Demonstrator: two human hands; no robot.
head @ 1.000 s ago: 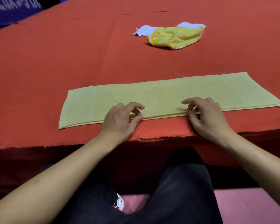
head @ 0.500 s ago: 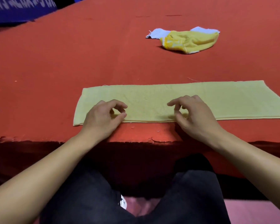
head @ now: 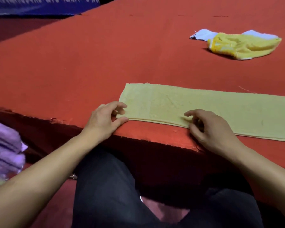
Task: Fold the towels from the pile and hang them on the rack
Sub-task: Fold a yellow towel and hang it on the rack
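Head view. A pale yellow terry towel [head: 204, 106], folded lengthwise into a long flat strip, lies along the near edge of the red felt-covered counter [head: 89, 63], running out of view to the right. Judged from this, the first fold is made; the crosswise folds and the hanging are left, and no rack is in view. Well apart, farther back on the counter, a crumpled bright yellow towel [head: 243, 46] lies on a pale blue cloth [head: 202, 34]: the rest of the pile, not yet folded. At lower left a blurred stack of lilac fabric [head: 5, 150] shows; whether it hangs on a rack cannot be told. The left hand [head: 105, 119] pinches the strip's near left corner between curled fingers and thumb. The right hand [head: 209, 127] pinches the near edge farther along, its forefinger resting on top of the cloth.
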